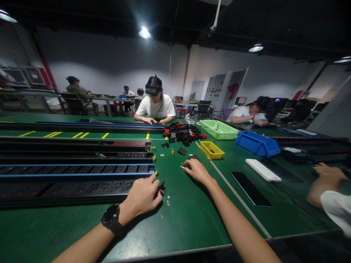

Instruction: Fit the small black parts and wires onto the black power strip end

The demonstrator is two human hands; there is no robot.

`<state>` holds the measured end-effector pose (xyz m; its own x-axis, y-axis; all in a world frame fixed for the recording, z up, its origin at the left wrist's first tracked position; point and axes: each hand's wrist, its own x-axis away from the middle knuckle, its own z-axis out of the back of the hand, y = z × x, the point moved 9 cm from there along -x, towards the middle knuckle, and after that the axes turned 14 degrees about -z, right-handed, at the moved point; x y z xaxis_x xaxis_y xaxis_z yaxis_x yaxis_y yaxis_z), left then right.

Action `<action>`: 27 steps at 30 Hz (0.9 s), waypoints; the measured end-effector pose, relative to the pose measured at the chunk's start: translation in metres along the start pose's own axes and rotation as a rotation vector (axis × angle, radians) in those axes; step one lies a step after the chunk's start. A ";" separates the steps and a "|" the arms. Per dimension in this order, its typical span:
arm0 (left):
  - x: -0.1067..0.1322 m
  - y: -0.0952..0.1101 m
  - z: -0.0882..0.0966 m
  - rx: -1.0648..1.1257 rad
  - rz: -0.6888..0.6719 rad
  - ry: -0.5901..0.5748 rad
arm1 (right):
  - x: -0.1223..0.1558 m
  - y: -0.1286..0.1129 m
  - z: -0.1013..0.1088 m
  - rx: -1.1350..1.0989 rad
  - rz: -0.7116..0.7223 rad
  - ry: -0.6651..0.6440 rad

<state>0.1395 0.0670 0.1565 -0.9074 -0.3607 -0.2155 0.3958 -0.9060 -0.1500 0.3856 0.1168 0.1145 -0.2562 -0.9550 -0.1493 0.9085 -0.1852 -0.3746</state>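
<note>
My left hand (144,195), with a black watch on its wrist, is closed at the right end of the nearest power strip (82,188). A small black end cap (162,185) sticks out by its fingers, partly hidden by them. My right hand (196,170) pinches a short yellow-green wire (182,166) just above the green table. Further strips, one blue-edged (82,170), lie parallel behind, with yellow-green wires at their right ends. Beyond my right hand are a loose black square plate (182,151) and another short yellow-green wire (173,151).
A pile of black and red parts (186,133) lies ahead. To its right are a green basket (219,130), a yellow tray (211,150) and a blue bin (257,143). A phone (251,189) and white power bank (263,170) lie at right. Co-workers sit across and at right.
</note>
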 end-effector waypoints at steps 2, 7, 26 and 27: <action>0.000 0.000 -0.001 0.001 -0.002 -0.003 | 0.000 0.001 0.002 0.035 -0.012 0.009; 0.000 0.000 0.000 0.005 -0.007 0.008 | 0.001 0.001 0.001 0.082 -0.018 -0.004; 0.001 0.000 -0.001 -0.009 -0.003 0.002 | 0.002 -0.002 -0.003 0.100 0.028 0.001; 0.001 0.000 -0.001 -0.010 -0.004 0.002 | 0.002 -0.003 -0.003 0.082 0.034 0.006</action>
<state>0.1389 0.0664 0.1552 -0.9086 -0.3570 -0.2168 0.3940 -0.9050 -0.1607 0.3808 0.1160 0.1125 -0.2267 -0.9596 -0.1666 0.9406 -0.1712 -0.2933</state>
